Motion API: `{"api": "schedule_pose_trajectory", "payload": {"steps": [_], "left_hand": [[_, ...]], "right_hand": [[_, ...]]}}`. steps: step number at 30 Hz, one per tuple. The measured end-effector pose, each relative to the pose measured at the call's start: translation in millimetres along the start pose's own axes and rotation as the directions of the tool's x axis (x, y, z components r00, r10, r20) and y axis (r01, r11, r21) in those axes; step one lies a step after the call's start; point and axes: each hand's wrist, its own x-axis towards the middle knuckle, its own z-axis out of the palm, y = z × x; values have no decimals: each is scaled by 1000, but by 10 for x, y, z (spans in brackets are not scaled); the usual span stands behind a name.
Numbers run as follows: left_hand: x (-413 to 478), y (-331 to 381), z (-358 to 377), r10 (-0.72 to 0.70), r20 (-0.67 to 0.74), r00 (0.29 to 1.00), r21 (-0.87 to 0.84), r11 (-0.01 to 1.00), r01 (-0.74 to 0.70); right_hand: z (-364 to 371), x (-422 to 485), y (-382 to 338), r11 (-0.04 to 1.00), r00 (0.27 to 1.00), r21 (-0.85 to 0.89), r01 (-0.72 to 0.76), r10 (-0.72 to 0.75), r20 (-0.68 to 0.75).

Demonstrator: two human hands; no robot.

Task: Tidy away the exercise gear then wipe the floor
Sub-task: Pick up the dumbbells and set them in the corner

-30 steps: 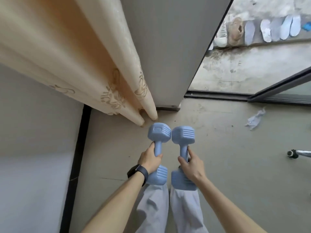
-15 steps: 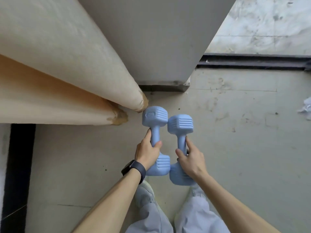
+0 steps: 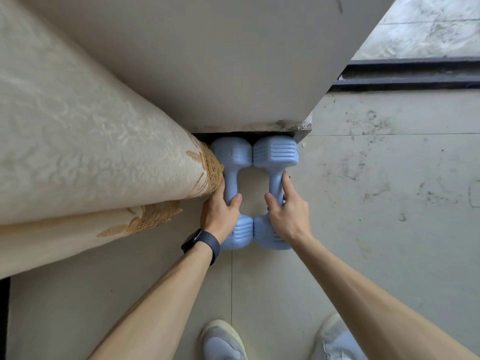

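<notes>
Two light blue dumbbells lie side by side on the grey floor, their far heads against the base of a wall. My left hand (image 3: 220, 214) grips the handle of the left dumbbell (image 3: 230, 154), which touches the curtain hem. My right hand (image 3: 285, 211) holds the handle of the right dumbbell (image 3: 275, 154), with the index finger stretched along it. The near heads of both dumbbells touch each other and are partly hidden under my hands.
A cream curtain (image 3: 85, 152) with gold embroidery hangs at the left, down to the floor. The grey wall (image 3: 220, 61) ends at a corner above the dumbbells. A dark sliding-door track (image 3: 410, 74) runs at upper right. My shoes (image 3: 223, 341) stand at the bottom edge.
Both dumbbells have gone down from the air to the floor and forward against the wall base. My head has lowered and come closer; my shoes have come into view.
</notes>
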Motion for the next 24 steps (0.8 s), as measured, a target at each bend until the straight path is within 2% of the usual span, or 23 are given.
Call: {"api": "schedule_pose_trajectory", "payload": {"steps": [4,7,9,11,14,19,24], "left_hand": [[2,19,-40,16,73,997,81,996,-22],[-184,199,-126,-55,139,989,283,959,14],[-494,393,-215,-83,192,978,362,932,8],[-916,610,-372,-80,242,967,433,901,-34],[-1656,1002,-765,-64,242,968,522,850,-74],[-3067,1934,-1774,3,217,976,530,840,-120],[-4424,2900,-2821,140,137,981,465,865,-188]], "right_hand": [[3,-41,-72,995,999,-91,-42,45,26],[-138,-198,-244,952,984,-289,-100,138,116],[-350,-510,-450,905,976,-421,-58,141,167],[-655,-942,-717,888,972,-460,12,97,213],[-1176,-1648,-1143,861,973,-503,76,46,226],[-2211,-3038,-2174,834,974,-528,163,-51,219],[-3209,-4396,-3326,781,938,-520,345,-298,176]]}}
